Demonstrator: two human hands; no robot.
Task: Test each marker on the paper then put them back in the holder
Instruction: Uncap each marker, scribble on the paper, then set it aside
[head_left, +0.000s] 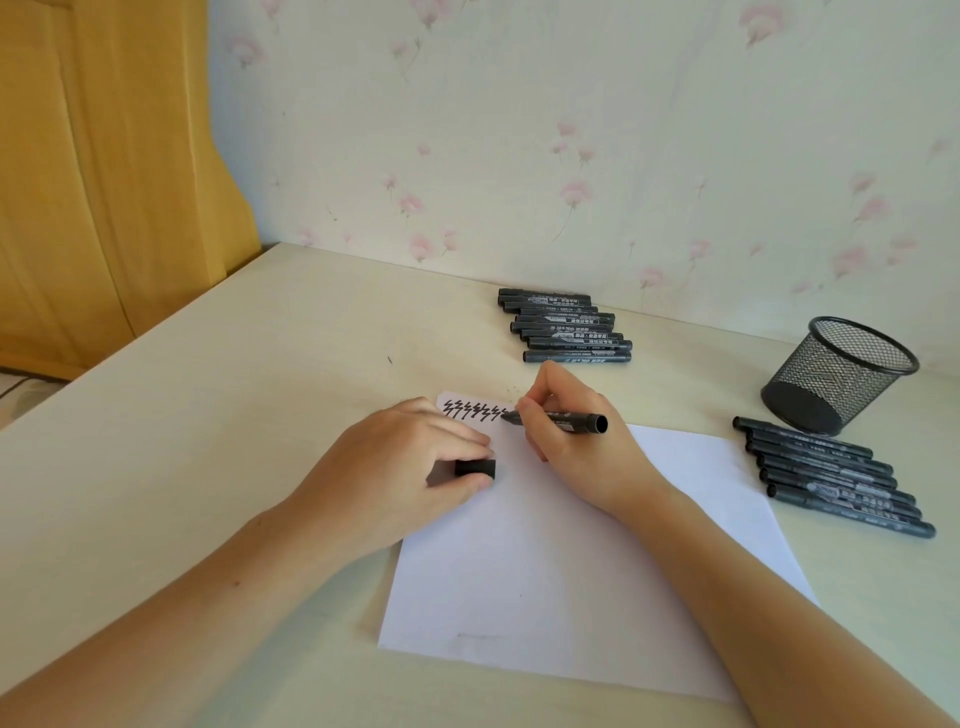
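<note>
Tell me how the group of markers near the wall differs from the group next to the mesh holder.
The markers near the wall lie roughly level across the picture, far from the mesh holder. The markers next to the holder slant down to the right, just in front of it beside the paper. Both groups are black, capped and lined up side by side.

I see a pale cream desk (218, 415) with a matte top, its far edge pushed against the wall. Wallpaper (623, 130) is off-white with scattered pink flowers on thin stems. At left stands a yellow-orange wooden panel (104, 171), possibly a wardrobe or headboard, can't tell which. A strip of patterned fabric (21, 389) shows below it at the frame edge. Light is soft, even daylight with faint shadows.
</note>
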